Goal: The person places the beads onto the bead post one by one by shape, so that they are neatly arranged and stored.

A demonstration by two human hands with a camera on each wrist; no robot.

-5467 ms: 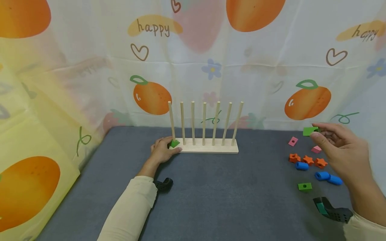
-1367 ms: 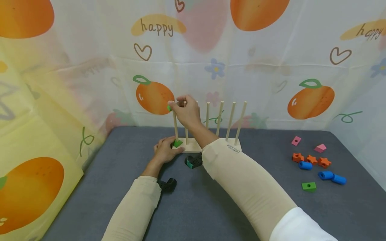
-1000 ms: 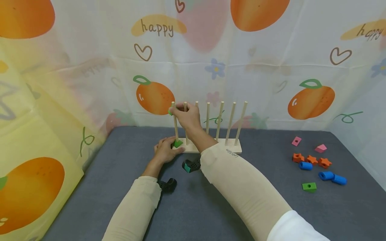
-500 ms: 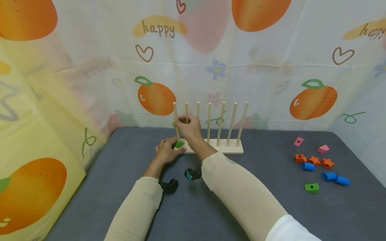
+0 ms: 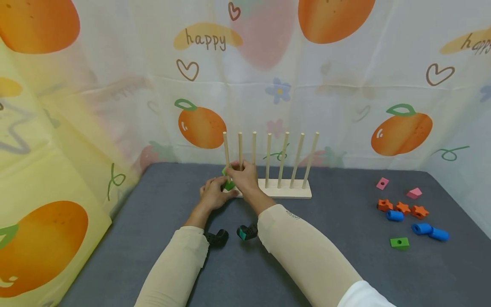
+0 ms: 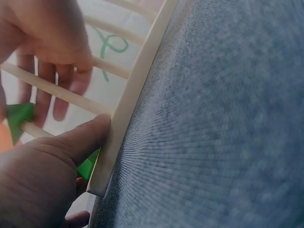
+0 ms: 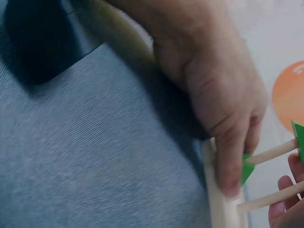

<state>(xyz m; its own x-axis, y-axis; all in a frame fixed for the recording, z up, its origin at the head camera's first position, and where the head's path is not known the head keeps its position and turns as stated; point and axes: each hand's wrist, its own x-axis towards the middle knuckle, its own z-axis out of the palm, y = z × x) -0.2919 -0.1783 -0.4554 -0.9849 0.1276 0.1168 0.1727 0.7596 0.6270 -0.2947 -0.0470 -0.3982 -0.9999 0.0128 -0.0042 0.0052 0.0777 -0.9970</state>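
Note:
A wooden peg stand [image 5: 285, 190] with several upright dowels rests on the table. My left hand [image 5: 215, 195] grips its left end, thumb along the front edge of the base. Low on the leftmost dowel sits a green triangular block [image 6: 88, 167], partly covered by that hand. Above it, my right hand [image 5: 246, 179] pinches a second green triangular block [image 6: 21, 117], through which the same dowel passes. In the right wrist view this upper block [image 7: 299, 137] is cut by the frame's edge, while the left thumb presses on the base.
Loose blocks lie on the table's right side: pink ones [image 5: 382, 183], orange stars [image 5: 420, 212], blue cylinders [image 5: 422, 229] and a green triangular block [image 5: 400, 243]. A printed curtain [image 5: 337, 98] hangs behind the table. Black wrist-worn pieces [image 5: 217, 238] stick out below both hands.
My right hand has carried the second green block from the right side to the leftmost dowel, then down it close above the lower one. My left hand has kept its grip on the stand.

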